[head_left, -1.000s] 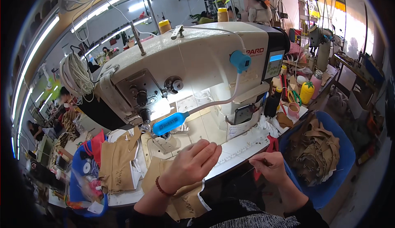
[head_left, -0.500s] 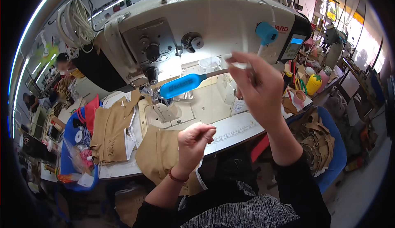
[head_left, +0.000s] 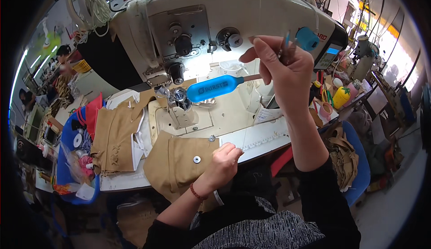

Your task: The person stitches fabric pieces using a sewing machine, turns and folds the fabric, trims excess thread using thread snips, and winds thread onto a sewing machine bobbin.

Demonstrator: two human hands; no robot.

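My left hand (head_left: 223, 164) is closed in a pinch above the front edge of the sewing machine table, with a thin thread (head_left: 244, 137) running up from its fingertips. Under and beside it lies tan cloth (head_left: 177, 159). A round metal bobbin (head_left: 196, 159) rests on that cloth, and a small round metal part (head_left: 212, 138) sits at its far edge. My right hand (head_left: 287, 67) is raised before the sewing machine (head_left: 265, 17), fingers curled round a small metal tool (head_left: 287, 40) with a bluish tip, mostly hidden. Near it is a blue paddle-shaped piece (head_left: 213, 88) on a stem.
Stacked tan pieces (head_left: 114, 136) lie left on the table. A blue bin (head_left: 67, 177) at the left holds odds and ends; another blue bin (head_left: 359, 159) at the right holds tan scraps. A yellow bottle (head_left: 341, 97) and a pink cup (head_left: 326, 110) stand right.
My left hand has moved right and down, uncovering the bobbin and small round part on the cloth. My right hand has risen slightly. The whole view has shifted a little.
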